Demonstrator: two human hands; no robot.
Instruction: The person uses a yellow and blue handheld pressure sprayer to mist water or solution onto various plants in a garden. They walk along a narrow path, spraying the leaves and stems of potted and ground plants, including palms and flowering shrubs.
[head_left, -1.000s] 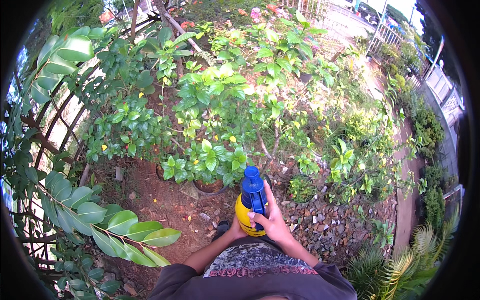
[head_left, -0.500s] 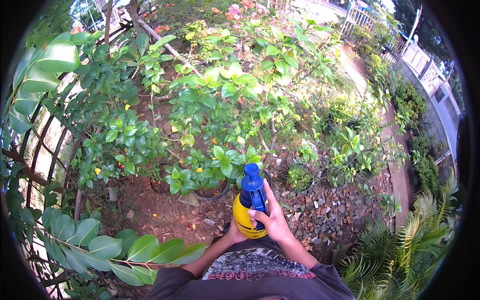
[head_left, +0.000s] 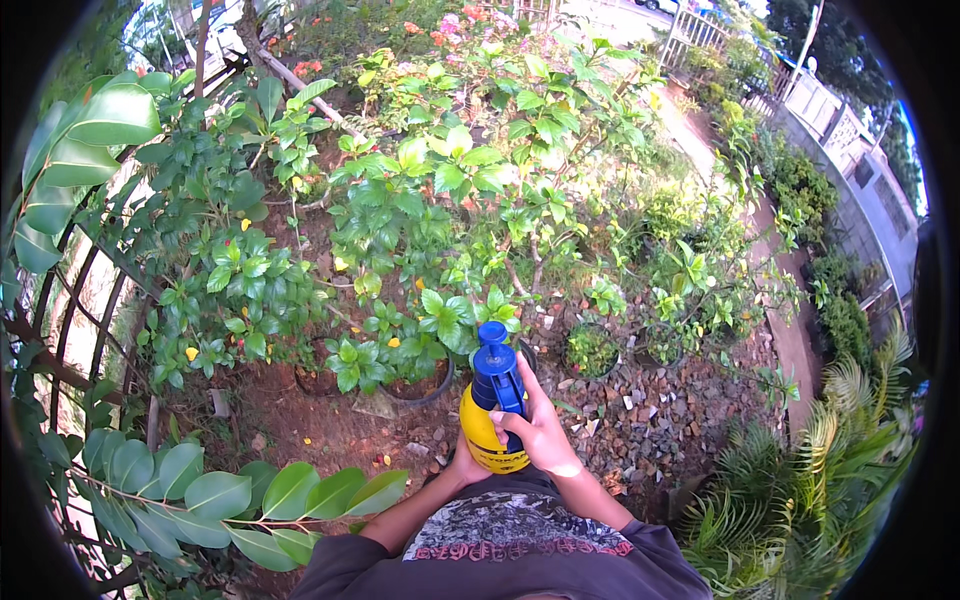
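A yellow pump sprayer bottle (head_left: pixel 480 418) with a blue pump head and trigger handle stands upright in front of my body. My right hand (head_left: pixel 543 432) wraps its right side, with the fingers along the blue top and the thumb across the front by the trigger. Low on the left side of the bottle, my left hand (head_left: pixel 464 462) supports the yellow body; most of its fingers are hidden behind the bottle. Just beyond the sprayer grow leafy green potted shrubs (head_left: pixel 446 318).
Broken stones (head_left: pixel 650 430) cover the ground to the right, beside a small potted plant (head_left: pixel 592 352). A large-leaved branch (head_left: pixel 215 495) reaches in from the lower left. Palm fronds (head_left: pixel 800 500) fill the lower right. A curved metal fence (head_left: pixel 70 290) runs along the left, a path (head_left: pixel 795 370) along the right.
The sprayer and both hands have shifted slightly left and the pump knob sits a little farther out from its head. The garden view has shifted slightly left too. My grip stays the same.
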